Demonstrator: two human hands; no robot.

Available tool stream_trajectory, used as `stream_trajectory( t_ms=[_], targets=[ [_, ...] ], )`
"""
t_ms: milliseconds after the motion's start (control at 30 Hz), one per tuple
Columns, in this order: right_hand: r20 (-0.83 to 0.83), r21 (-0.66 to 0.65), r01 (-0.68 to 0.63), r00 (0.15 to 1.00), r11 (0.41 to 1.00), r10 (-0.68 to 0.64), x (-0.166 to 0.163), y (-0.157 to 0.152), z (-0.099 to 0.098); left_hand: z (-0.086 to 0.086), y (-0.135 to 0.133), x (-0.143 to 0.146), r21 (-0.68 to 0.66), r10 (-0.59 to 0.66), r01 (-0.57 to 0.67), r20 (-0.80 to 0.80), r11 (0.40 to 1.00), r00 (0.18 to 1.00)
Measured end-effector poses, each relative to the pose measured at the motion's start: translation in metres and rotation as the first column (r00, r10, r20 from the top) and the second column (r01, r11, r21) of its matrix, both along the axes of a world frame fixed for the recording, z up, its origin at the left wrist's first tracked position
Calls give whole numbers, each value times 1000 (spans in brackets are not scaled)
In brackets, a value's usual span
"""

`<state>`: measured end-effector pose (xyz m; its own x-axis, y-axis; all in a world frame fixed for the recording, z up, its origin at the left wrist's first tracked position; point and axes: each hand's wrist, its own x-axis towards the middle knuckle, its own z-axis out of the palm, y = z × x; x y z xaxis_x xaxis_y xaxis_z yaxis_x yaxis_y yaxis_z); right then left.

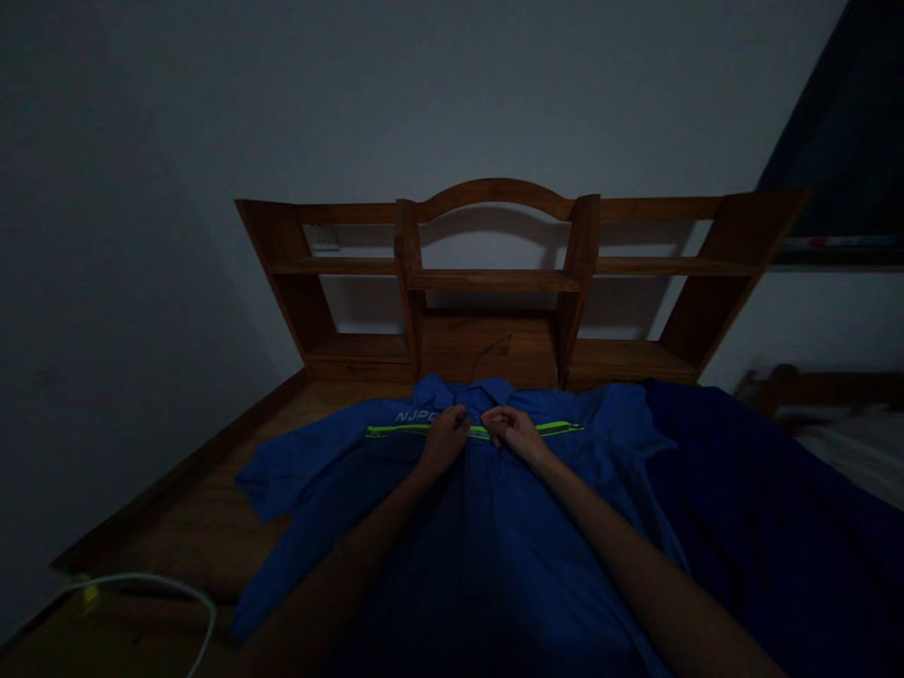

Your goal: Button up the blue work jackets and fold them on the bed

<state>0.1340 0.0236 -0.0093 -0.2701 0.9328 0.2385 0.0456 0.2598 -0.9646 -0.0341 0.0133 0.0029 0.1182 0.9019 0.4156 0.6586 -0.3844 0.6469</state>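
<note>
A blue collared shirt [523,508] with pale lettering and a bright yellow-green stripe across the chest lies spread out, its collar toward the shelf. My left hand [449,435] is closed on the shirt's front at the chest, just right of the lettering. Close beside it, my right hand [509,429] pinches at the other side of the front opening, near the stripe. A small gap separates the two hands. What exactly sits between the fingertips is too dark and small to make out.
Behind the shirt stands a wooden shelf unit [494,280] against the wall. Dark blue cloth [763,508] lies at the right. The shirt rests on a wooden surface [204,508]. A pale cable [176,583] curves at the lower left.
</note>
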Motion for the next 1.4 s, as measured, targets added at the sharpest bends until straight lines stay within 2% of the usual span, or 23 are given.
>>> stream_trajectory(
  t_ms=[300,467,633,733,833,933,1033,1133,1200,1300,1400],
  targets=[
    [7,20,27,1000,999,-27,-2,2,-4,3,1,0,-18,2,-1,38,1000,999],
    [23,18,36,999,999,-36,-3,1,-3,4,-1,-3,-12,-45,46,100,999,994],
    [57,25,40,998,999,-41,-3,0,-3,4,0,-4,-6,-15,16,132,1000,991],
    [87,45,62,994,997,-65,-2,0,-4,1,3,-5,-42,1,8,217,999,976],
    [136,82,91,985,992,-102,-2,0,-6,-4,8,-7,-139,28,27,379,990,925],
    [191,132,111,972,985,-136,-2,-2,-6,-8,12,-10,-284,91,85,556,955,826],
    [224,170,114,963,979,-151,-3,-7,-2,-9,14,-11,-344,130,142,657,928,742],
    [274,289,126,939,949,-208,-5,-15,4,-7,11,-11,-357,135,174,693,918,709],
    [331,423,107,906,900,-264,-7,-22,10,-5,9,-11,-361,137,175,690,916,710],
    [431,555,44,839,831,-332,-7,-29,16,-3,8,-11,-323,102,158,661,933,744],
    [503,594,16,773,805,-387,-5,-32,19,-1,7,-9,-240,41,125,585,963,810]
  ],
)
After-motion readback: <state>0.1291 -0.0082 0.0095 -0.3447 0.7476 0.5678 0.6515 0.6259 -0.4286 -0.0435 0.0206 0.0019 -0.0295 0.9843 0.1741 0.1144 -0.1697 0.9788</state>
